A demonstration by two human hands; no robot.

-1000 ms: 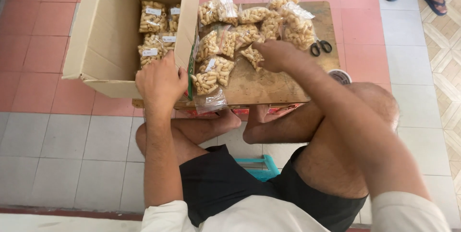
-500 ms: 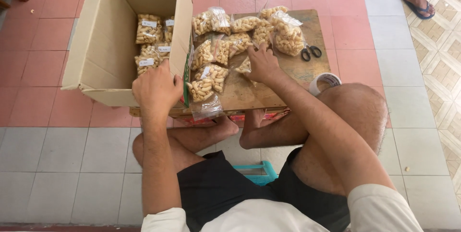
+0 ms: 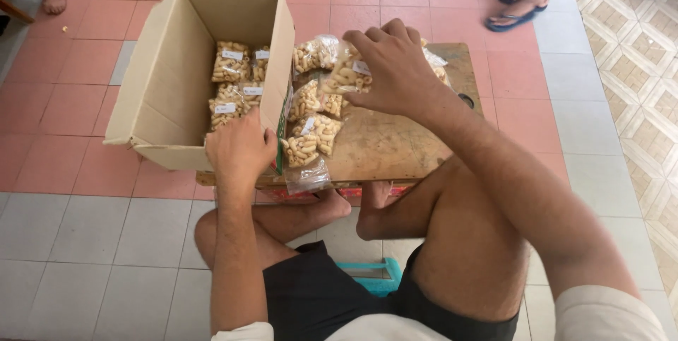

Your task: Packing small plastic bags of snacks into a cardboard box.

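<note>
Cardboard box point(image 3: 169, 94) w/ left hand point(image 3: 239, 149), right hand point(image 3: 395, 66) lifting snack bag point(image 3: 346, 76)

The person is wearing black shorts point(image 3: 318, 291) and a white short-sleeved top, its sleeve point(image 3: 607, 316) ending well up the arm from the right grip point(image 3: 395, 66). Forearms, both hands and legs are showing bare; the left grip point(image 3: 240, 147) is carrying no ring or watch.
</note>
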